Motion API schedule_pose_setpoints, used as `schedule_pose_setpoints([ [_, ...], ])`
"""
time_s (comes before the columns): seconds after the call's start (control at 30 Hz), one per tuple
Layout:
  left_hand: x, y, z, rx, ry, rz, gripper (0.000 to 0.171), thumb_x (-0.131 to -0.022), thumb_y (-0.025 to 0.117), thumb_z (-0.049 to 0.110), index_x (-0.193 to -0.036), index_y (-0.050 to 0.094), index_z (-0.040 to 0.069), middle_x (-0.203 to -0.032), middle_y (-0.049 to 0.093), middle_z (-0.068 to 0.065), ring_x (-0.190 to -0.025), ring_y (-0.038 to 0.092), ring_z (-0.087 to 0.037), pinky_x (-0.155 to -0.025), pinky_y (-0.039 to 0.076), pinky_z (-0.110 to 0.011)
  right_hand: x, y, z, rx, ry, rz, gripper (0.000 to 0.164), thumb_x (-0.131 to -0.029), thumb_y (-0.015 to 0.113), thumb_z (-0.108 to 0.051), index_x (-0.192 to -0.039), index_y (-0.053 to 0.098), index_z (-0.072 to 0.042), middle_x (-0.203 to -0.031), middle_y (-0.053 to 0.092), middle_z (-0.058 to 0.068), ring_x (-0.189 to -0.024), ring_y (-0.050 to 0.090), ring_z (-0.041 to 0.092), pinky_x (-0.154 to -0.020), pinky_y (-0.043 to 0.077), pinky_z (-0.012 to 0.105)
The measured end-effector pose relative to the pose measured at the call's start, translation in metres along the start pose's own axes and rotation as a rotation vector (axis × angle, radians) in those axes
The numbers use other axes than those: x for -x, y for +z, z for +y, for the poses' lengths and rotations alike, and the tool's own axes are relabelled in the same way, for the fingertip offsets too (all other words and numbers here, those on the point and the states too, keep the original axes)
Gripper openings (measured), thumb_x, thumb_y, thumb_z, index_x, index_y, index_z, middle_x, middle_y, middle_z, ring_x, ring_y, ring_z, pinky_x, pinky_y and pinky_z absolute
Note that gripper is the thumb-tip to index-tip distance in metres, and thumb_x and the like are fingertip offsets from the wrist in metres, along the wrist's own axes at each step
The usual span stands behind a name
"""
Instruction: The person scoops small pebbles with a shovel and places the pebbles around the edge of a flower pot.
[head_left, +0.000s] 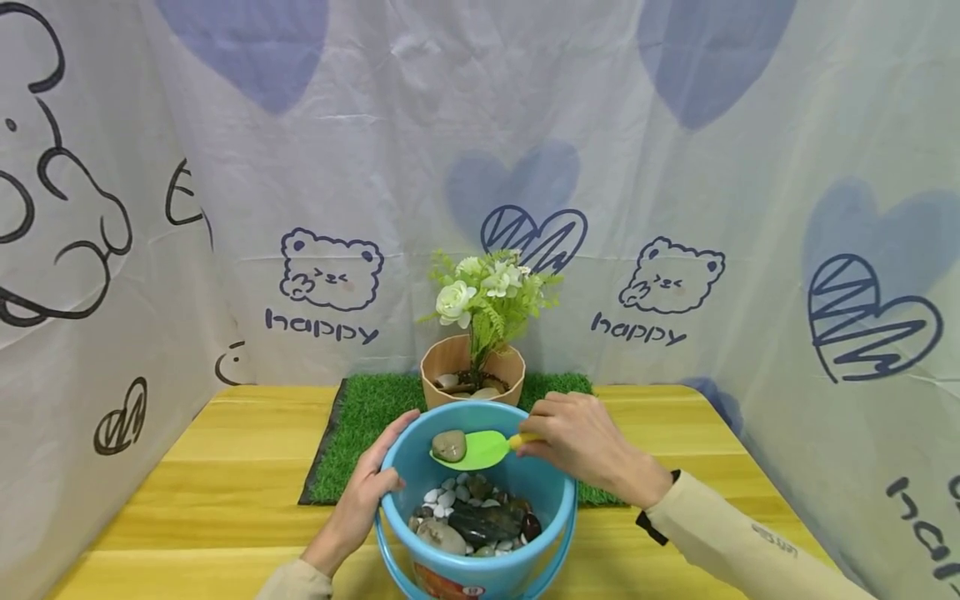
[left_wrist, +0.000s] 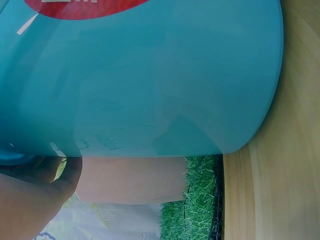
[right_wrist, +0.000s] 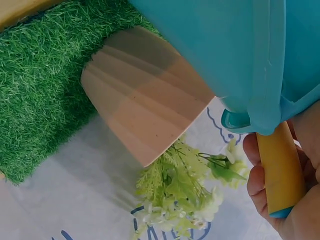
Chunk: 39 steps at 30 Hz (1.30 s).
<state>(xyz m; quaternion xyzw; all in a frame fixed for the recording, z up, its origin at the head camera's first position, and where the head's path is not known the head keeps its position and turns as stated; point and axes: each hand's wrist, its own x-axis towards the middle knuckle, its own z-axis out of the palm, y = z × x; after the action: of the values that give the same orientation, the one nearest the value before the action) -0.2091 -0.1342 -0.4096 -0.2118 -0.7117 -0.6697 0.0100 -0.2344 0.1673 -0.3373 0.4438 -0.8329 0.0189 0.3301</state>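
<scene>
My right hand (head_left: 573, 433) grips the yellow handle (right_wrist: 281, 170) of a small toy shovel with a green blade (head_left: 486, 450). On the blade's tip lies a rounded brownish stone (head_left: 449, 446), held over the inside of a blue bucket (head_left: 551, 521). My left hand (head_left: 369, 483) holds the bucket's left rim, thumb over the edge and fingers along the outside. Inside the bucket lie white pebbles (head_left: 444, 497), a large dark stone (head_left: 483, 523) and a pale stone (head_left: 441, 536). In the left wrist view the bucket's side (left_wrist: 150, 85) hides most of that hand.
Right behind the bucket, a tan flowerpot (head_left: 433, 379) with white flowers (head_left: 480, 292) and stones stands on a green turf mat (head_left: 352, 442). The wooden table (head_left: 195, 492) lies underneath. Printed cloth (head_left: 420, 167) hangs at the back and both sides.
</scene>
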Motion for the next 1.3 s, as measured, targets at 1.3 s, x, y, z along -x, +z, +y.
schedule_pose_setpoints([
  [1.3,-0.0005,0.0008,0.0035,0.005,-0.013,-0.015,0.081,-0.074,0.04,0.003,-0.153,0.031,0.02,-0.155,0.033,-0.019,-0.134,0.04,-0.047,-0.096,0.047,-0.053,0.0032,0.0033,0.003,-0.06,0.084,-0.05,0.024,-0.08,0.073,-0.043,-0.091,0.08,-0.023,-0.085,0.069,-0.009,-0.072,0.058,0.007,-0.06,0.043,0.019],
])
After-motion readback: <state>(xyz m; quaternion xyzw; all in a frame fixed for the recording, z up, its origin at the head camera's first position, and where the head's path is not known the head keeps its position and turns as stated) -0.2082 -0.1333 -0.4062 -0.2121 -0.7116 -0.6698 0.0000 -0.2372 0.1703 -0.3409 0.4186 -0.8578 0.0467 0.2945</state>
